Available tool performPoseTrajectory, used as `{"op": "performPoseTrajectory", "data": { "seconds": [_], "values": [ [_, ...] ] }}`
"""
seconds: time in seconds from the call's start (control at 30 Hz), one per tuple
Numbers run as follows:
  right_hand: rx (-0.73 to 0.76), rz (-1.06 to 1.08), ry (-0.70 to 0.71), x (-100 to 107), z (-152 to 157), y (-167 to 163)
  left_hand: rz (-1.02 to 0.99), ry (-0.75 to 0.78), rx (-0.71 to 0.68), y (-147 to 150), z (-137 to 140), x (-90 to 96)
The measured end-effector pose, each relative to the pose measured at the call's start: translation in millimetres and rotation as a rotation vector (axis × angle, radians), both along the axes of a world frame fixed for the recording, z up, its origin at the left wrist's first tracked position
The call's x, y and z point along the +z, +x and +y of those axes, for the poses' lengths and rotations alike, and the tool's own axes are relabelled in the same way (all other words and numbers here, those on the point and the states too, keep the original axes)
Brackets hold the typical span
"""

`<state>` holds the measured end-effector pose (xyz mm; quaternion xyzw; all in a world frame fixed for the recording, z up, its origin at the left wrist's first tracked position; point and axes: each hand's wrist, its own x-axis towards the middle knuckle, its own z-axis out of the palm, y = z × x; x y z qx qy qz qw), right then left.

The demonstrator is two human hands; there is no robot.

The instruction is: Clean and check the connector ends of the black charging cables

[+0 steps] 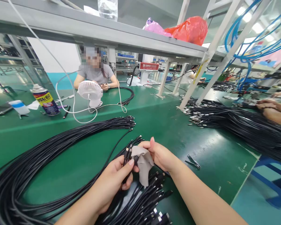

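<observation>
The left hand (118, 173) pinches black cables (128, 153) by the grey cloth (144, 167) the right hand (162, 155) holds, I guess for wiping, needing gentle rubs next.

Between your left hand (118, 176) and your right hand (162, 154) hangs a cloth (145, 168), with a few cable ends (127, 153) in your left hand's fingers. Just below both hands, toward you, lie loose connectors (154, 187) on the table (159, 118). Left of your left hand, a long cable bundle (61, 137) curves round, its far ends lying ahead of it. Farther ahead on that side stand a spray can (48, 101) and, right of the can, a fan (90, 90), with a co-worker (96, 73) seated behind it. To the right of your right hand lies a small tool (196, 163); beyond that, a cable pile (236, 122) reaches another person's hands (271, 107). Above and ahead of both hands, a shelf (131, 34) carries bags (189, 31).
</observation>
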<state>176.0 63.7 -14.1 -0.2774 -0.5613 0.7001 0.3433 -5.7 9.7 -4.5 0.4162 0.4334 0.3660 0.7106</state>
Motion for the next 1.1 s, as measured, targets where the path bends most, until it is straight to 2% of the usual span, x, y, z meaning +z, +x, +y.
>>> {"op": "performPoseTrajectory", "data": {
  "seconds": [0.1,0.3,0.4,0.57,0.73,0.93,1.1],
  "values": [
    [-0.054,-0.031,-0.015,1,1,1,-0.019,0.004,0.028,1,1,-1.2],
    [0.063,-0.026,-0.015,-5,-1,-5,-0.042,0.001,0.075,4,1,0.2],
    [0.002,-0.072,0.014,-5,-1,-8,-0.038,-0.001,0.088,5,1,-0.3],
    [-0.147,-0.261,0.153,0,-2,-8,-0.039,0.0,0.097,5,2,-2.0],
    [0.007,-0.135,0.046,2,-4,-8,-0.057,-0.009,0.116,4,2,-3.9],
    [-0.103,-0.226,0.146,3,-6,-10,-0.024,0.023,0.106,4,3,-2.0],
    [-0.014,-0.131,0.14,2,-8,-12,-0.003,0.021,0.127,6,3,-0.3]
  ]
}}
